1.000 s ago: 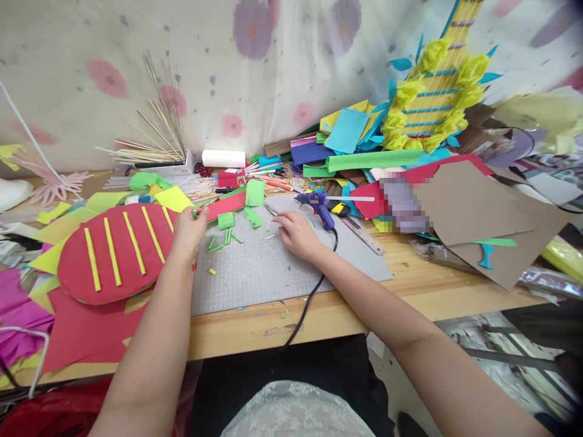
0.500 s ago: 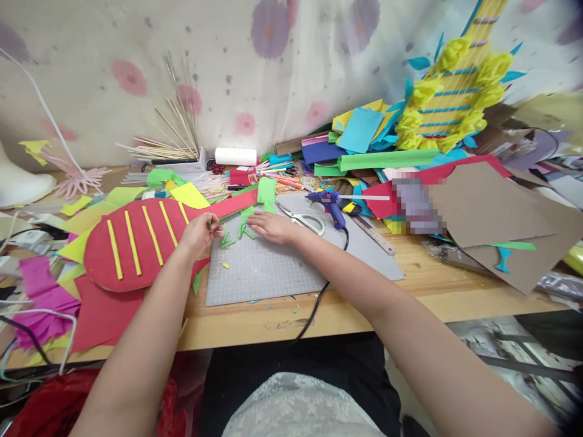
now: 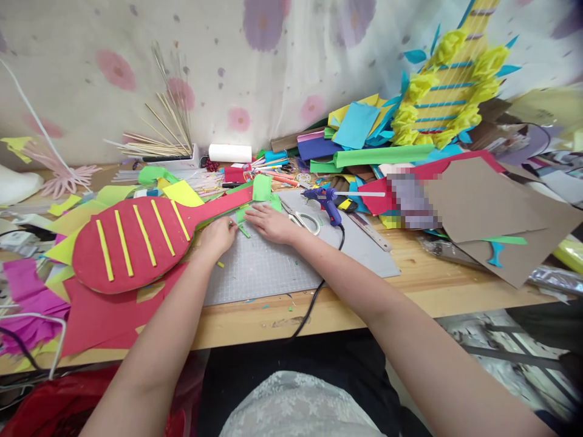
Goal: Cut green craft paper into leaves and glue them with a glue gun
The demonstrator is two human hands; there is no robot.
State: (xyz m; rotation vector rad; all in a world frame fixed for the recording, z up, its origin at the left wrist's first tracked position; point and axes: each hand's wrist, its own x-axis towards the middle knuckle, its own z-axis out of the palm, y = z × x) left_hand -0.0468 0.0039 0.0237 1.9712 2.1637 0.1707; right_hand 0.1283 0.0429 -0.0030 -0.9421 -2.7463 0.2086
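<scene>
My left hand (image 3: 218, 237) is over the left part of the grey cutting mat (image 3: 273, 267), its fingertips pinched on what looks like a small green strip. Beside it, my right hand (image 3: 268, 223) lies flat with fingers spread, holding nothing, next to a piece of green paper (image 3: 276, 202). Between the hands, a short green strip (image 3: 244, 231) rests on the mat. To the left lies a red guitar-like cutout (image 3: 132, 243) with yellow strips across its body. Its neck runs behind my hands to a green end piece (image 3: 262, 187).
A purple glue gun (image 3: 325, 203) with a black cord (image 3: 314, 309) lies right of white-handled scissors (image 3: 304, 223). A metal ruler (image 3: 371, 232) crosses the mat's right edge. Brown cardboard (image 3: 496, 212) is piled at right. A yellow decorated guitar (image 3: 444, 103) leans at the back.
My left hand has moved right, closer to my right hand, over the loose green strips. My right hand stays spread on the mat. The view has shifted slightly.
</scene>
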